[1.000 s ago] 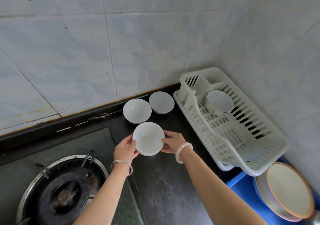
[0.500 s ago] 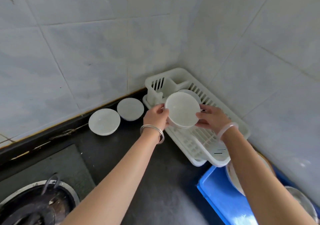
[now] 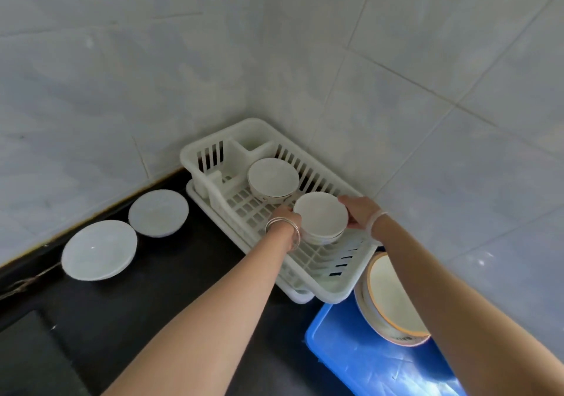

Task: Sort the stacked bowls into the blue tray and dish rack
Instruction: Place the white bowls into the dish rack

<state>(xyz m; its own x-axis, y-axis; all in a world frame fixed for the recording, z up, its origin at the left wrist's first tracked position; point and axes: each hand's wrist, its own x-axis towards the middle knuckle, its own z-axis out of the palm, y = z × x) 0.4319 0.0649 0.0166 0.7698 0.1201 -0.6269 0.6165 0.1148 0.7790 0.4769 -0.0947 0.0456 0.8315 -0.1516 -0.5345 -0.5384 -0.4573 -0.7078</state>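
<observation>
Both hands hold a small white bowl [image 3: 320,216] low inside the white dish rack [image 3: 317,270]. My left hand [image 3: 285,215] grips its left rim and my right hand [image 3: 358,212] its right rim. Whether the bowl touches the rack floor I cannot tell. Just behind it in the rack sits a gold-rimmed white bowl [image 3: 272,179]. On the black counter to the left stand two more white bowls, a nearer bowl [image 3: 99,250] and a farther bowl [image 3: 158,212]. The blue tray [image 3: 345,353] at bottom right holds stacked orange-rimmed bowls [image 3: 393,301].
Tiled walls meet in a corner directly behind the rack. The dark counter [image 3: 128,319] runs left along the wall. The rack's cutlery compartment [image 3: 210,157] is at its far left end.
Both hands carried the white bowl from the counter by the stove rightward, over the rack, then down into it beside the gold-rimmed bowl. The view swung right, away from the stove.
</observation>
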